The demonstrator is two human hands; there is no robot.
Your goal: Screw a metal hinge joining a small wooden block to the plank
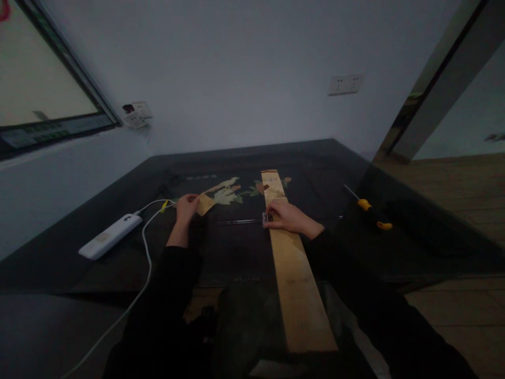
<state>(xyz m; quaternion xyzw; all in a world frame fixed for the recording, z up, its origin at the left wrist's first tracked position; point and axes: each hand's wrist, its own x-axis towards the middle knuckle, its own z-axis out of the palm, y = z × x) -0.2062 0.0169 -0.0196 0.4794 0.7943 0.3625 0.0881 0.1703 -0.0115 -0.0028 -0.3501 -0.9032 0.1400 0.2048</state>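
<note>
A long light wooden plank (294,273) lies lengthwise on the dark table (98,237), running from near me toward the wall. My right hand (290,217) rests on it about halfway along, fingers closed on a small metal hinge-like piece (267,218) at the plank's left edge. My left hand (186,207) pinches a small tan piece of paper or card (205,203) just above the table, left of the plank.
A white power strip (110,235) with a white cable (147,252) lies at the left. A screwdriver with a yellow handle (365,204) lies to the right, with another yellow piece (384,226) nearby. The table top has a floral inlay (229,193). Wall sockets (345,84) are behind.
</note>
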